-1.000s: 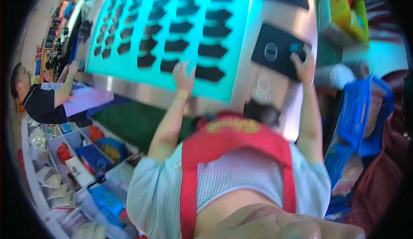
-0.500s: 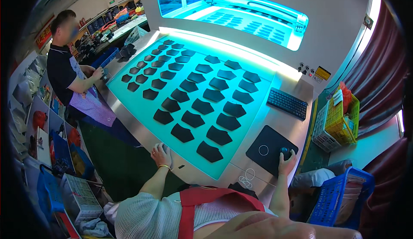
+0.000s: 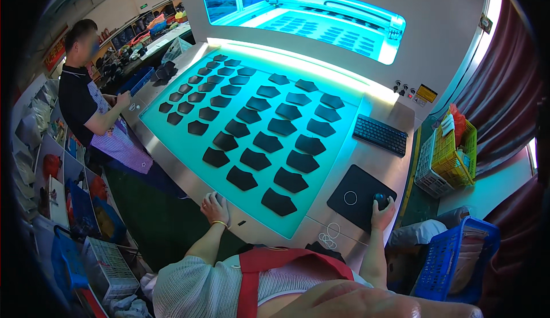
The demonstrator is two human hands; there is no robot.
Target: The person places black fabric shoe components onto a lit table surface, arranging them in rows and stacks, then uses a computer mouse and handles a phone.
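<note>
My right hand is closed over a dark computer mouse at the right edge of a black mouse pad. A pale ring lies on that pad. At the table's near left edge, my left hand rests with its fingers stretched out and nothing held. A small black scrap lies just right of it. Beyond both hands, many black five-sided pieces are spread in rows over a glowing turquoise work surface. None of them touches my hands.
Right of the turquoise surface sits a black keyboard. Pale loops lie near the front edge. A large white machine with a lit window stands behind. Yellow and blue crates stand right. A co-worker stands left.
The whole view has shifted slightly. The co-worker's hands have drawn back from the table's left edge. My hands stay in place, and the black pieces lie as before.
</note>
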